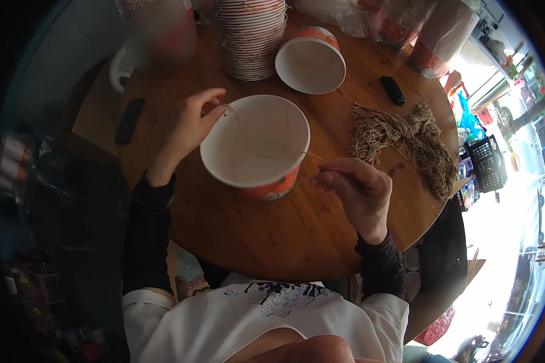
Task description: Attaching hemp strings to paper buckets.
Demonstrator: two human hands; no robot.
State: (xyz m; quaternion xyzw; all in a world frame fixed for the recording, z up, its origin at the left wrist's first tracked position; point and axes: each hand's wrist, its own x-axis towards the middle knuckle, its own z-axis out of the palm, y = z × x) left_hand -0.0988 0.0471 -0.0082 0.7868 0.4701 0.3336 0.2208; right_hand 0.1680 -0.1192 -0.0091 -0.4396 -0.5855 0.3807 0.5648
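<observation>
While both hands pinch its ends, a thin string (pixel 257 151) spans the paper bowl (pixel 255 142) between left hand (pixel 191 124) and right hand (pixel 354 187).

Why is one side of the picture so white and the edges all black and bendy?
Head view: daylight on the right washes out to white glare; the fisheye lens blackens the corners and bends the round table; the left side is dim; a blurred patch sits top left; the paper bowl is sharp.
</observation>
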